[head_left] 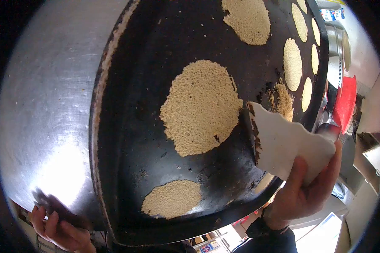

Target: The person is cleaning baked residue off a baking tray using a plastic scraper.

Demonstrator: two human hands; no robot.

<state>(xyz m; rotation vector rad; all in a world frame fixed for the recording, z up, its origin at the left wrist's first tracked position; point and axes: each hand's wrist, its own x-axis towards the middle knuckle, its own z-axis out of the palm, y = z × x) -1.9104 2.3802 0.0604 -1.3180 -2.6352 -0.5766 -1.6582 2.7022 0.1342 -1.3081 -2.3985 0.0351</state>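
My right hand (306, 189), with a dark band at the wrist, grips a white plastic scraper (283, 137) between thumb and fingers. Brown residue marks the scraper's straight edge, which is over the black griddle (223, 177) right beside a large round pancake (202, 107). The pancake is pale tan and full of small holes, with a dark spot near its lower rim. Crumbly brown scraps (283, 99) lie just beyond the scraper. At the lower left, my left hand (61, 232) is at the edge of the steel surface, its fingers loosely bent and apart, holding nothing.
Another pancake (173, 199) lies near the griddle's near corner, one (249, 21) at the top, and several smaller ones (292, 63) along the far side. A raised rim (98, 105) borders the steel surface (50, 97). Beyond the griddle are a red container (346, 103) and metal pots (335, 46).
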